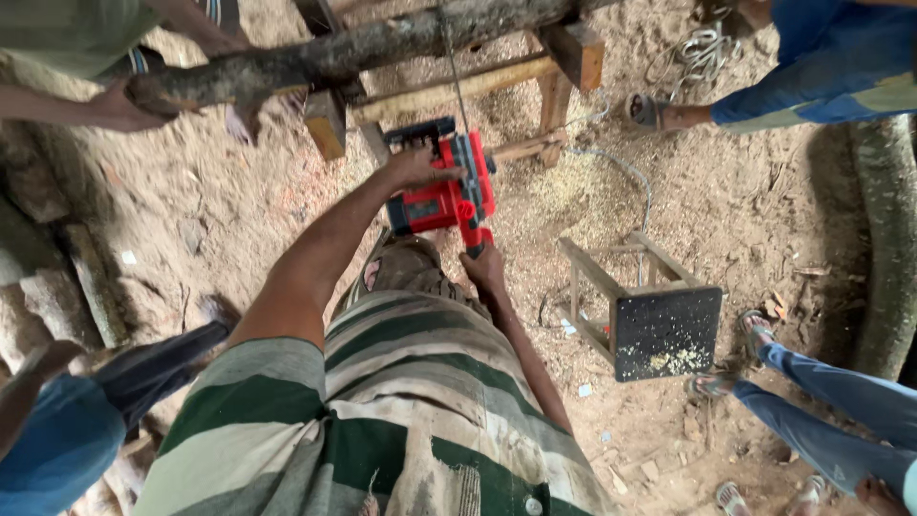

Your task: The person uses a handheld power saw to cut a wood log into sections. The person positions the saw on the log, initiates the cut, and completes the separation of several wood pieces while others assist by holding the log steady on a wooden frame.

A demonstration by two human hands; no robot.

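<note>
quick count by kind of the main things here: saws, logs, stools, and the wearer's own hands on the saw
red power saw: 1, held by left hand and right hand
log on the wooden stand: 1
wooden stool with dark seat: 1
wearer's hands: 2
total: 5

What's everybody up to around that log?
The person wearing the camera holds a red electric chainsaw in both hands: the left hand on its top handle, the right hand on the rear grip. Its bar points at a rough log lying across a wooden sawhorse. Another person's hand is on the log's end. A small wooden stool stands on the sawdust-covered ground.
</note>
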